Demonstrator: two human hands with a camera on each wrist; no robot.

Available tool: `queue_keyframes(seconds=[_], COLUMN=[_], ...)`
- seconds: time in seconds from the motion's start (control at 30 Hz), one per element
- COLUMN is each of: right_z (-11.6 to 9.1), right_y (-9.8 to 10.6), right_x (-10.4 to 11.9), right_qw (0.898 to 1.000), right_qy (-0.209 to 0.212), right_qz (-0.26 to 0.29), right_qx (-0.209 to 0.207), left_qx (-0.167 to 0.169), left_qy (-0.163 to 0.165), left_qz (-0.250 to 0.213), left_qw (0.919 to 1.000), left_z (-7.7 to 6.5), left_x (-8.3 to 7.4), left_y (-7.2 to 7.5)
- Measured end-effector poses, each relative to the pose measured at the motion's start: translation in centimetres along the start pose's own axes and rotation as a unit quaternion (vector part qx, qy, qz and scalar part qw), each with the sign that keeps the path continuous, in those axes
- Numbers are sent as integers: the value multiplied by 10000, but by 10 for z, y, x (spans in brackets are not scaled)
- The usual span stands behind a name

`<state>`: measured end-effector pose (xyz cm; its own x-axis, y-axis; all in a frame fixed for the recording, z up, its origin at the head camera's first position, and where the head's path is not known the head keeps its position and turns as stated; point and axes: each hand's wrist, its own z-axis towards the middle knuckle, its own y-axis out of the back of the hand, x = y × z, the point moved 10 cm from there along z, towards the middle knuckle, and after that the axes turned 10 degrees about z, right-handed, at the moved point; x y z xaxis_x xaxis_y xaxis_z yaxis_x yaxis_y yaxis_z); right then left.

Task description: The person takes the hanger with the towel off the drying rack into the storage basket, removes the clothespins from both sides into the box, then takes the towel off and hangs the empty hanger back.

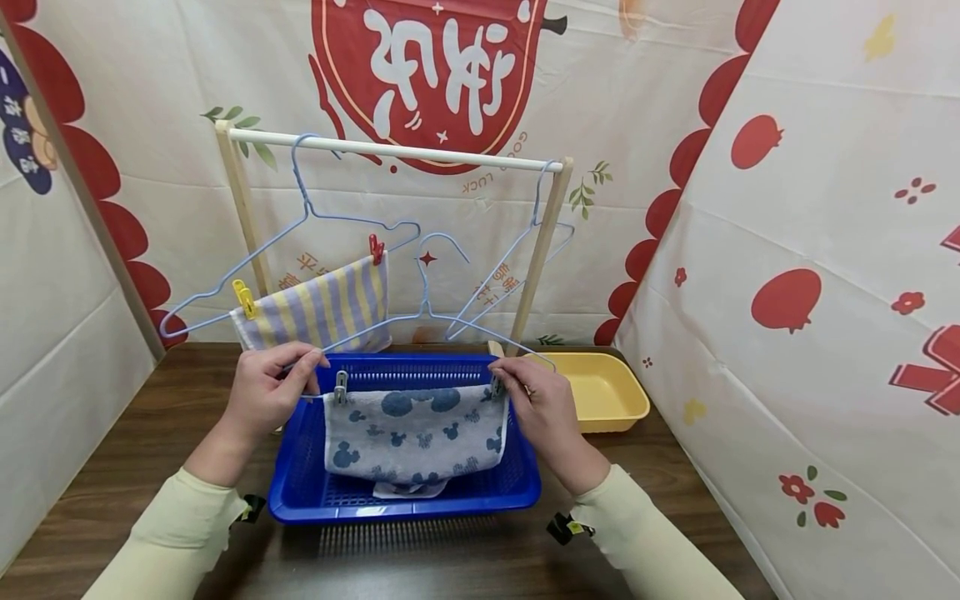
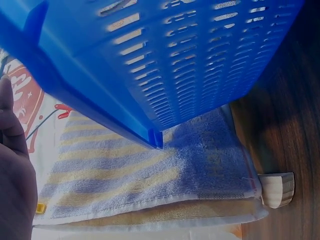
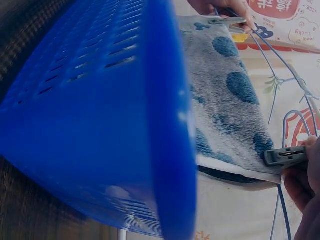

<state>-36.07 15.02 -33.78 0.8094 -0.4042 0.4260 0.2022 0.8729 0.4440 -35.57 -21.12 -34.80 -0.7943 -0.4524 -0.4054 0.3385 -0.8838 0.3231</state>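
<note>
A blue wire hanger (image 1: 424,310) is held up over the blue basket (image 1: 405,510). From its lower bar hangs a grey towel (image 1: 416,433) with dark mouse-head prints. My left hand (image 1: 268,387) grips the hanger's left end, beside a grey clothespin (image 1: 341,388) on the towel's corner. At the opposite corner, my right hand (image 1: 542,408) pinches a second grey clothespin (image 3: 286,157), partly hidden by the fingers in the head view. In the left wrist view, only the edge of my left hand (image 2: 14,165) shows.
Behind, a wooden rack (image 1: 397,150) bears two blue hangers; one carries a striped towel (image 1: 322,304) with a yellow clothespin (image 1: 243,298) and a red clothespin (image 1: 377,248). A yellow tray (image 1: 600,387) stands right of the basket. White cloth lies in the basket.
</note>
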Motion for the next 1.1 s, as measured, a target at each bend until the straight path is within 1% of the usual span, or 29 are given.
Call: queue_keyframes(seconds=[0.13,0.33,0.43,0.63,0.87,1.0,1.1], right_z=[-1,-4,-4,-3,-2,-1,1], right_y=[2,3,6,9,12,14,19], right_x=[5,11,13,14,13,18,22], right_qw=[9994,9975,9973,9978,9979,9976,9964], right_qy=[309,654,652,535,435,512,622], right_qz=[-60,-141,-104,11,131,149,228], right_qx=[-123,-225,-335,-404,-469,-445,-535], left_qx=[29,-30,-7,111,119,124,87], left_qy=[90,-52,-32,149,139,145,112], left_qz=[1,-34,-26,41,84,92,105], left_qw=[10000,10000,10000,9998,9998,9998,9998], left_z=[0,0,0,-1,-1,-1,-1], left_x=[2,-2,-2,2,3,4,3], left_y=[0,1,1,-1,0,0,1])
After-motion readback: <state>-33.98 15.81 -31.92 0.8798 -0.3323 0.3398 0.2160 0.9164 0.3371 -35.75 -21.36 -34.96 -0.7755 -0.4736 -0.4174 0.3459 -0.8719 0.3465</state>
